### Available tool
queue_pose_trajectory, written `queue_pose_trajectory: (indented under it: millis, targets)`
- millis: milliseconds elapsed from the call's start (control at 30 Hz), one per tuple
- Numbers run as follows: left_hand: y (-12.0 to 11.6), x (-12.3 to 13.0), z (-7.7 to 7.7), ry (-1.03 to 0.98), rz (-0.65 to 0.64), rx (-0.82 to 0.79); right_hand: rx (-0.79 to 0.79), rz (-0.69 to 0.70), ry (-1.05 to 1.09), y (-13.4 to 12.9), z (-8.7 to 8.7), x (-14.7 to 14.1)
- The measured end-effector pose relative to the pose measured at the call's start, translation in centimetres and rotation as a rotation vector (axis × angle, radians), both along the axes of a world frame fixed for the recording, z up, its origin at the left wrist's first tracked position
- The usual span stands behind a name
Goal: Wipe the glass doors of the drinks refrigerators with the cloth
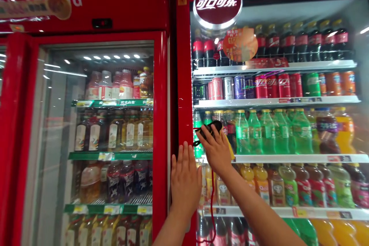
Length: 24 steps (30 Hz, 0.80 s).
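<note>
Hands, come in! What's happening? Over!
Left hand flat against red door frame. Right hand over black-and-yellow object. Red cord dangling below; no blockage visible.

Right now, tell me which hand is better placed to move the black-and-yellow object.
Probably the right hand: it lies over the black-and-yellow object, partly covering it. The left hand is flat over the red cooler frame, lower and apart from the object.

Two bare forearms (259, 210) are seen raised from below. The left hand (186, 178) is held upright, its back shown, fingers extended nearly side by side and thumb pointed up. The right hand (215, 149) is placed slightly higher, angled up and leftward, fingers stretched and slightly parted, palm hidden.
</note>
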<state>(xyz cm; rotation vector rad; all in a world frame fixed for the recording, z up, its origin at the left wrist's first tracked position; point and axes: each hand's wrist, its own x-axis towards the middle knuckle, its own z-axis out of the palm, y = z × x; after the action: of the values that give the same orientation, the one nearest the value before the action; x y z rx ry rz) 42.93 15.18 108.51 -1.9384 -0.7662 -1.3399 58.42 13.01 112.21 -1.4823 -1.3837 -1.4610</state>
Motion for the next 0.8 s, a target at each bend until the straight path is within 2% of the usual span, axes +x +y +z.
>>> queue_pose_trajectory:
  millis: [100,167,200,267,333,400,467,533,600,667,733,800]
  targets:
    - [0.0,-0.1,-0.5,0.004,0.0,0.012,-0.064,0.015,-0.079,-1.1,-3.2,0.8]
    - [0.0,-0.1,-0.6,0.018,0.0,0.018,-0.083,-0.011,-0.069,-2.2,-4.1,2.1]
    - [0.0,0.0,-0.6,0.026,-0.004,0.021,-0.079,-0.03,-0.046,-2.6,-3.8,2.7]
    - [0.0,0.2,-0.3,0.035,-0.013,0.021,-0.033,-0.069,0.03,-2.8,-2.3,3.3]
    - [0.1,0.7,-0.1,0.03,-0.022,0.016,0.047,-0.088,0.119,-2.2,-0.4,2.9]
    - [0.0,1.5,0.0,0.027,-0.031,0.017,0.095,-0.08,0.164,-1.3,0.7,1.8]
    - [-0.2,2.4,-0.2,0.03,-0.036,0.013,0.069,-0.052,0.139,-0.9,0.1,0.9]
    - [-0.3,3.2,-0.6,0.035,-0.041,0.001,0.006,-0.024,0.074,-1.2,-1.9,1.1]
    - [-0.4,3.9,-1.0,0.043,-0.06,-0.011,-0.031,-0.009,0.023,-2.3,-4.2,2.7]
    - [-0.3,4.6,-1.1,0.054,-0.093,-0.006,-0.004,0.0,0.018,-3.5,-5.3,5.1]
    - [-0.1,5.3,-0.7,0.059,-0.123,0.006,0.073,0.017,0.051,-4.2,-4.6,7.2]
    - [0.2,6.0,0.1,0.059,-0.144,0.02,0.165,0.023,0.104,-4.2,-2.8,8.1]
